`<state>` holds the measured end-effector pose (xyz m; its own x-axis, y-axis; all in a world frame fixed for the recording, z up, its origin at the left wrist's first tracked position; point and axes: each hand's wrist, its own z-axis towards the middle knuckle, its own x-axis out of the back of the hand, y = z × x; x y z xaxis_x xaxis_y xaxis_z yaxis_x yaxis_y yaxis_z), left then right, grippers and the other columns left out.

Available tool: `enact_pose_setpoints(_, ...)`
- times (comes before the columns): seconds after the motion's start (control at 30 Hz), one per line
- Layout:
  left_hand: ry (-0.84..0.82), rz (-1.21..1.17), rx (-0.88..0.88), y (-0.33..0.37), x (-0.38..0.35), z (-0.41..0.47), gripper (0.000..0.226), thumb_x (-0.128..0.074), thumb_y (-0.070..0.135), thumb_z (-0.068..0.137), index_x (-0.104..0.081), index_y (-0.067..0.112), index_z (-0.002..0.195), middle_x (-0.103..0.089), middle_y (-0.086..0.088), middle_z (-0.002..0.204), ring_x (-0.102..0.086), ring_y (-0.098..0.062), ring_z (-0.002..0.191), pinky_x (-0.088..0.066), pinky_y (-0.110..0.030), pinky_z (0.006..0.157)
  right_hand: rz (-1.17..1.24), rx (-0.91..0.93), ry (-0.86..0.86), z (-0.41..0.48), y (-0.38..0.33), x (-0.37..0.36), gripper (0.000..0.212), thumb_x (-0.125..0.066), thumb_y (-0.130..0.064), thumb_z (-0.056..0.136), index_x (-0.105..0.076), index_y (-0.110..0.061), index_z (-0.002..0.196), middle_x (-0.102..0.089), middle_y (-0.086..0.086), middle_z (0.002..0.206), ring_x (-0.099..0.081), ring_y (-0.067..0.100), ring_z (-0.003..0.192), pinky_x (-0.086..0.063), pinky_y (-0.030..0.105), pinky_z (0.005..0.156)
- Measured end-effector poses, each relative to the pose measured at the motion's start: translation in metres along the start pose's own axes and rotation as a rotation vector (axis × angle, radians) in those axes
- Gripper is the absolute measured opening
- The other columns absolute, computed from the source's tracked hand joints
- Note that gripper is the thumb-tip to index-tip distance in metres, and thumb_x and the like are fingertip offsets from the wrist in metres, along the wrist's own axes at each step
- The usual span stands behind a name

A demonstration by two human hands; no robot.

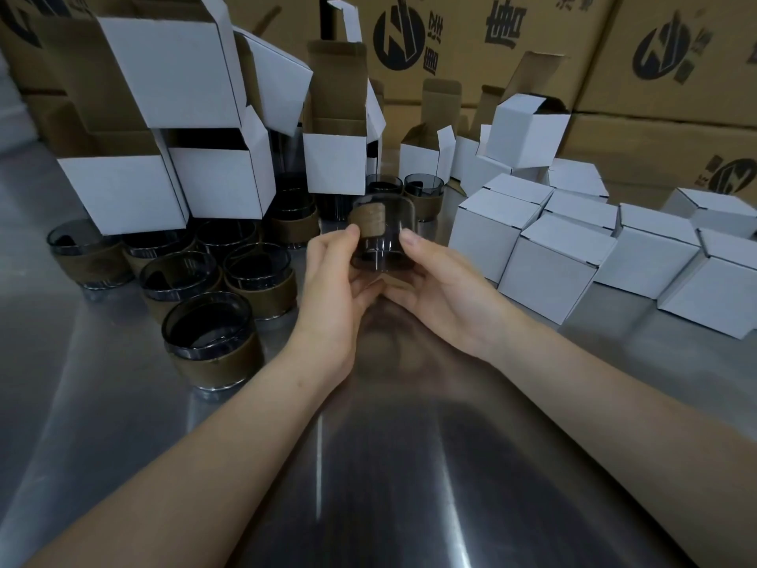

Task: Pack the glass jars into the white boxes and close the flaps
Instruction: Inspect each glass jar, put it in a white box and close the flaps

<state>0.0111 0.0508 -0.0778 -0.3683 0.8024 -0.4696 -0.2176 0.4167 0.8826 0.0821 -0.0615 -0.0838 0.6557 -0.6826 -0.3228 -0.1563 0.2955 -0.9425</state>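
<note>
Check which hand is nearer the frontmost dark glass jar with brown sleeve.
Left. Left hand sits just right of the dark glass jar; right hand is farther right. Both hold another jar.

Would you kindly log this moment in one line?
left hand: holds glass jar | right hand: holds glass jar | glass jar: unboxed, above table

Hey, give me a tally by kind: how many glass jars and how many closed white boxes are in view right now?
Standing jars: 9
Held jar: 1, gripped by left hand and right hand
Closed white boxes, right side: 8
Total: 18
More may be hidden under the open boxes.
</note>
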Motion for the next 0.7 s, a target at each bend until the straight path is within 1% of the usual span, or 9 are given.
enact_pose_setpoints(0.03,0.001,0.021,0.002,0.0,0.001,0.001,0.029,-0.046,0.029,0.101,-0.052,0.01,0.122,-0.066,-0.017,0.121,-0.068,-0.023,0.107,-0.053,-0.038,0.096,0.007,0.004,0.009,0.0,0.001,0.0,0.045,-0.06,-0.026,0.092,-0.057,-0.002,0.129,-0.064,0.017,0.126,-0.058,0.03,0.122,-0.04,0.047,0.11)
enact_pose_setpoints(0.1,-0.024,0.056,0.008,0.002,0.002,0.001,0.035,-0.048,0.032,0.1,-0.059,0.009,0.123,-0.07,-0.012,0.116,-0.07,-0.018,0.101,-0.056,-0.027,0.081,0.005,0.036,0.053,0.0,0.002,-0.001,0.052,-0.067,-0.023,0.085,-0.053,-0.004,0.132,-0.064,0.015,0.126,-0.06,0.031,0.119,-0.046,0.048,0.105)
enact_pose_setpoints(0.17,-0.079,0.11,0.004,0.004,0.004,0.0,0.038,-0.051,0.037,0.098,-0.065,0.009,0.12,-0.072,-0.009,0.111,-0.07,-0.016,0.099,-0.055,-0.021,0.072,-0.045,0.075,0.113,-0.001,0.002,-0.001,0.059,-0.076,-0.021,0.077,-0.051,-0.01,0.129,-0.068,0.008,0.12,-0.064,0.028,0.115,-0.048,0.051,0.102)
enact_pose_setpoints(0.23,-0.112,0.166,-0.032,0.004,0.003,-0.001,0.04,-0.053,0.037,0.096,-0.066,0.007,0.118,-0.072,-0.01,0.11,-0.07,-0.017,0.102,-0.056,-0.022,0.076,-0.135,0.107,0.151,-0.002,0.005,-0.002,0.068,-0.084,-0.025,0.068,-0.051,-0.016,0.126,-0.07,0.002,0.115,-0.065,0.024,0.113,-0.049,0.051,0.1)
enact_pose_setpoints(0.3,-0.113,0.174,-0.065,0.002,0.001,-0.003,0.041,-0.057,0.035,0.093,-0.063,0.005,0.121,-0.07,-0.012,0.114,-0.068,-0.019,0.106,-0.056,-0.029,0.087,-0.216,0.143,0.187,-0.003,0.008,-0.004,0.072,-0.085,-0.03,0.063,-0.05,-0.021,0.125,-0.07,0.0,0.117,-0.065,0.021,0.112,-0.051,0.046,0.098)
enact_pose_setpoints(0.4,-0.024,0.155,-0.072,0.001,-0.002,-0.005,0.064,-0.069,0.04,0.073,-0.051,0.012,0.128,-0.063,-0.008,0.124,-0.065,-0.017,0.111,-0.052,-0.041,0.099,-0.379,0.268,0.255,-0.004,0.01,-0.007,0.064,-0.085,-0.029,0.065,-0.051,-0.031,0.119,-0.067,-0.007,0.116,-0.065,0.008,0.108,-0.053,0.024,0.089)
enact_pose_setpoints(0.47,0.002,0.148,-0.09,0.001,-0.002,-0.005,0.065,-0.073,0.037,0.068,-0.048,0.013,0.124,-0.061,-0.008,0.124,-0.063,-0.019,0.114,-0.051,-0.045,0.1,-0.452,0.355,0.281,-0.004,0.011,-0.008,0.063,-0.085,-0.024,0.068,-0.049,-0.029,0.12,-0.064,-0.007,0.117,-0.064,0.007,0.109,-0.052,0.022,0.088)
enact_pose_setpoints(0.6,-0.034,0.183,-0.097,-0.002,-0.001,-0.006,0.071,-0.078,0.033,0.06,-0.052,0.01,0.122,-0.066,-0.009,0.12,-0.065,-0.022,0.112,-0.052,-0.044,0.098,-0.657,0.439,0.329,-0.005,0.013,-0.011,0.074,-0.082,-0.022,0.066,-0.043,-0.029,0.129,-0.054,-0.001,0.127,-0.055,0.012,0.119,-0.05,0.027,0.097)
enact_pose_setpoints(0.7,-0.082,0.093,-0.072,-0.001,0.001,-0.004,0.057,-0.075,0.021,0.073,-0.057,0.004,0.124,-0.069,-0.013,0.116,-0.068,-0.023,0.107,-0.054,-0.042,0.095,-0.762,0.485,0.353,-0.006,0.011,-0.012,0.079,-0.085,-0.022,0.068,-0.042,-0.025,0.135,-0.045,-0.001,0.132,-0.049,0.01,0.122,-0.045,0.017,0.1)
